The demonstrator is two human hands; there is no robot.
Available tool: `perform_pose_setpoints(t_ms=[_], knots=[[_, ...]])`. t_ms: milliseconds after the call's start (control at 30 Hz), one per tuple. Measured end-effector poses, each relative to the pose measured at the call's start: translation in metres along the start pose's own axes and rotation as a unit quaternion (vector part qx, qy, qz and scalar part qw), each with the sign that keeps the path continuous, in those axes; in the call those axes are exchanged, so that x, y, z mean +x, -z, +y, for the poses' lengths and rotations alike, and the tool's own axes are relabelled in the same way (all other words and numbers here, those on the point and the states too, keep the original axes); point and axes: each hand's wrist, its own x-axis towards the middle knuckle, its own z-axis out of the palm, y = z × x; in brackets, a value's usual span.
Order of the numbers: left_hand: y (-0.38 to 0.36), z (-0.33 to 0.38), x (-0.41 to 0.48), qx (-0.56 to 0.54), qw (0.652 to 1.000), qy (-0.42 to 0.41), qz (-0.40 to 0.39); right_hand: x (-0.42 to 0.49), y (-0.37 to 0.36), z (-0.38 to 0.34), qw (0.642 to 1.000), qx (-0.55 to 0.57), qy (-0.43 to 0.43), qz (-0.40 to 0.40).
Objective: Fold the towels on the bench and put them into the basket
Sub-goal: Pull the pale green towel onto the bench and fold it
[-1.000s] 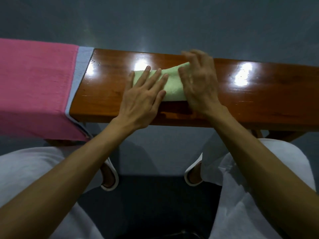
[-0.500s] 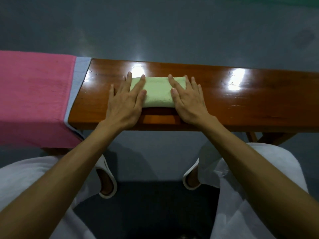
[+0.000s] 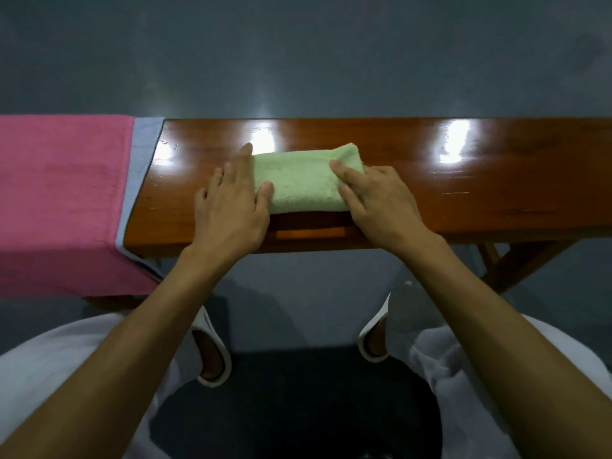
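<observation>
Green towel (image 3: 303, 180) lies folded mid-desk (image 3: 463, 200). Left hand (image 3: 231, 203) lies flat at its left end (thumb on the cloth), grasping nothing. Right hand (image 3: 377, 200) curls its fingers over the right end. I note a pink towel (image 3: 63, 193) over a blue towel (image 3: 139, 167), draping the desk's left end.

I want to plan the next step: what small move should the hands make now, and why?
Probably grip both ends and lift the towel. It lies folded on the bench, the left hand flat at its left end, the right hand curled on its right end. No basket is in view.
</observation>
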Motion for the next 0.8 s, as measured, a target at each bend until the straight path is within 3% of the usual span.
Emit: perform_pose_setpoints(t_ms=[100, 300, 600, 800], knots=[[-0.002, 0.01, -0.004, 0.025, 0.999, -0.007, 0.043, 0.006, 0.009, -0.002, 1.0, -0.016, -0.016, -0.007], [-0.006, 0.022, -0.001, -0.033, 0.995, 0.037, 0.089, 0.017, 0.024, -0.001, 0.993, 0.048, -0.014, -0.106], [0.011, 0.021, -0.013, -0.137, 0.988, 0.071, 0.005, 0.016, 0.04, 0.004, 0.972, 0.162, -0.035, -0.167], [0.005, 0.03, -0.01, -0.031, 0.999, 0.018, 0.001, 0.003, 0.043, 0.003, 0.971, 0.184, -0.05, -0.143]])
